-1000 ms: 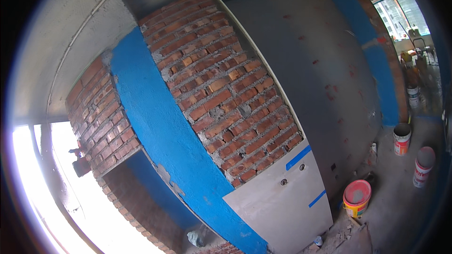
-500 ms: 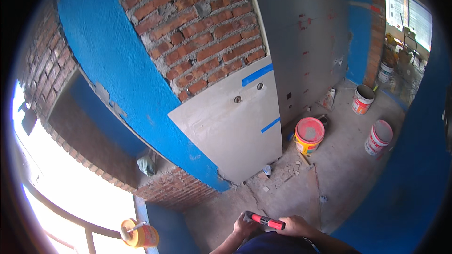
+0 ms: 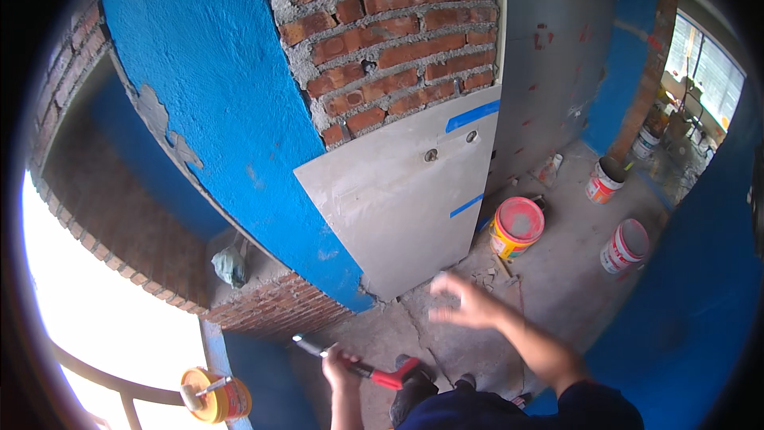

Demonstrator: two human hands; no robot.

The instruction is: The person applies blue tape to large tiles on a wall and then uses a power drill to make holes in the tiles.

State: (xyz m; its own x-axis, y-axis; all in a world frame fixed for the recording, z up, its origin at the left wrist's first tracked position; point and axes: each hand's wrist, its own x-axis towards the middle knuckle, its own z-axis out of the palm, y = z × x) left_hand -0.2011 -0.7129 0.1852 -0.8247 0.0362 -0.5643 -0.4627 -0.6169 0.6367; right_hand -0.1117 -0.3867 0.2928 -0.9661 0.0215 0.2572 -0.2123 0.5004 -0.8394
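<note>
My left hand [image 3: 341, 363] is wrapped around the black middle of a slim red and black hand tool [image 3: 391, 377]. Its bright silver tip points up and to the left, while the angled red handle end lies toward my body, above my shoes. My right hand [image 3: 465, 304] is off the tool, stretched out in front of me with its fingers curved and apart. Nothing shows in its grasp. Behind it stands the pale tiled panel [image 3: 390, 207] on the wall, with two round pipe holes and strips of blue tape.
Exposed brick [image 3: 390, 40] and a blue-coated wall [image 3: 215, 119] border the panel. On the floor stand a red-topped yellow bucket [image 3: 517, 227] and two white and red buckets, one being this nearer bucket [image 3: 625, 247]. A yellow bucket [image 3: 215, 396] sits by the bright opening at left.
My right hand has let go of the tool and reached forward toward the panel. The tool has swung left in my left hand, and the view has shifted, bringing the wall closer.
</note>
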